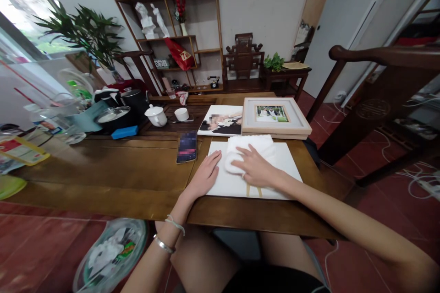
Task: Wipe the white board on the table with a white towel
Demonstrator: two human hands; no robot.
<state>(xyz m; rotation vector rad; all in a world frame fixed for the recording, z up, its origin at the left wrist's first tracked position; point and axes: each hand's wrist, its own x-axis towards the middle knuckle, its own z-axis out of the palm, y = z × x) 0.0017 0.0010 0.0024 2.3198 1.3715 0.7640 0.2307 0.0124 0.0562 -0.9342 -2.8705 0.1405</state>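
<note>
A white board (282,160) lies flat on the wooden table, with two tan strips (253,191) near its front edge. My left hand (206,174) rests on the board's left side, fingers stretched out and holding nothing. On the board's upper middle, a folded white towel (264,144) is gripped under my right hand (256,167). Its fingers are partly spread and press into the fabric; part of the towel is hidden beneath them. Just behind the board are a light wooden picture frame (299,121) with a photo in it and a printed photo panel (220,121).
A phone (186,146) lies left of the board on the table (137,165). Further left stand a lidded white cup (156,116), a small white bowl (182,114), a blue block (124,132) and a dark pot (115,119). A waste bin (137,233) sits below the table.
</note>
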